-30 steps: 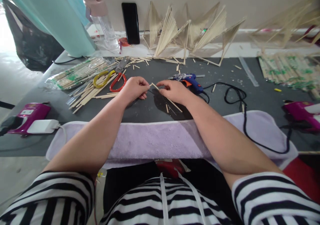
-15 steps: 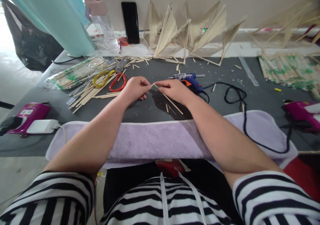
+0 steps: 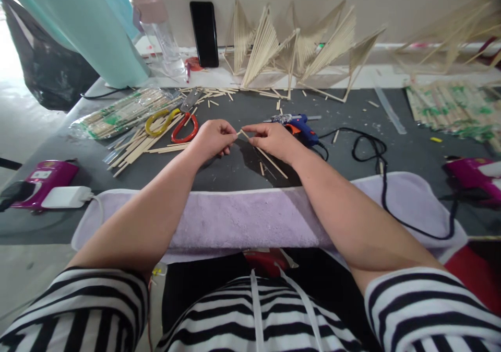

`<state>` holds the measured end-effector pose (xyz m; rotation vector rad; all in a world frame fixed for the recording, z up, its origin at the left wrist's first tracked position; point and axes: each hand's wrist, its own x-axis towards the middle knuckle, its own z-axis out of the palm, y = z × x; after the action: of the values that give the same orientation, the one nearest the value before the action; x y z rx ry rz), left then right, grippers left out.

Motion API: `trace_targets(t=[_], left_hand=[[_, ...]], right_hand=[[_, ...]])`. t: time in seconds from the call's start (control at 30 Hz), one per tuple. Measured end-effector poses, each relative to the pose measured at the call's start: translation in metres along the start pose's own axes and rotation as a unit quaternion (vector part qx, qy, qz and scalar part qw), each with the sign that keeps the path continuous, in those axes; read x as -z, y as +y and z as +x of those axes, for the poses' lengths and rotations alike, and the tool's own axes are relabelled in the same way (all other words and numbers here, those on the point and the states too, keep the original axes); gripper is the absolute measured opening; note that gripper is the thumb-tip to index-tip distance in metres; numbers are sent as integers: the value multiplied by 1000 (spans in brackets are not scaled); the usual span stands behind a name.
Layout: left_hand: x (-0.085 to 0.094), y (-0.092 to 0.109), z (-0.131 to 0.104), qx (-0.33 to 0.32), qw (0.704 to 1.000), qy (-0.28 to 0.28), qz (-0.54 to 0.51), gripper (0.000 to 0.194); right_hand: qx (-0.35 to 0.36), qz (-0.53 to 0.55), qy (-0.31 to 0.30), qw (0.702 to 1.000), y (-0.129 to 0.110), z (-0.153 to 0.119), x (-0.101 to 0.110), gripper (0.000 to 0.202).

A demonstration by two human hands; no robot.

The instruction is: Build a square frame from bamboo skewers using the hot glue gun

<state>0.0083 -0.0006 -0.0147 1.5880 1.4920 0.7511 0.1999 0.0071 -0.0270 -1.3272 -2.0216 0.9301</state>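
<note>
Over the middle of the dark tabletop, my left hand [image 3: 215, 137] is closed, its thumb and forefinger pinching the end of a thin wooden stick where it meets another. My right hand [image 3: 271, 139] is closed on a long wooden stick [image 3: 273, 163] that slants down toward the towel. The two sticks meet at a corner between my fingertips; most of the left one is hidden by my hand. Just behind my right hand lies a blue glue gun [image 3: 303, 128]. Scissors [image 3: 172, 125] with yellow and red handles rest on loose sticks [image 3: 136, 153] left of my left hand.
Stick frameworks [image 3: 266, 49] stand along the wall beside a black phone [image 3: 204, 34] and a bottle [image 3: 160, 44]. Bagged sticks lie left [image 3: 121, 113] and right [image 3: 450, 109]. A black cord [image 3: 385, 195] crosses the lilac towel [image 3: 242, 219]. Purple power strips [image 3: 49, 177] sit at both sides.
Almost nothing differs. Both hands keep their pinch at the joined stick ends, and the view has shifted very slightly.
</note>
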Motion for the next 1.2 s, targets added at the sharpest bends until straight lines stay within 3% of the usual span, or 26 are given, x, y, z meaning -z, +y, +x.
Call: trace_targets(t=[0.53,0.8,1.03,1.2], left_hand=[[0,-1,1,-1,1000,-3,0,9],[0,-2,1,-1,1000,-3,-2,8],[0,-2,2,1,1000,-3,-1,9],[0,-2,2,-6,1000,-4,-2,8]], right_hand=[[5,6,-10,1000,2,0,-2,41],[6,20,-12,1000,5,2,-2,53],[2,27,-1,1000,5,4,-4,47],[-27,26,-3,999,2,2,-4,31]])
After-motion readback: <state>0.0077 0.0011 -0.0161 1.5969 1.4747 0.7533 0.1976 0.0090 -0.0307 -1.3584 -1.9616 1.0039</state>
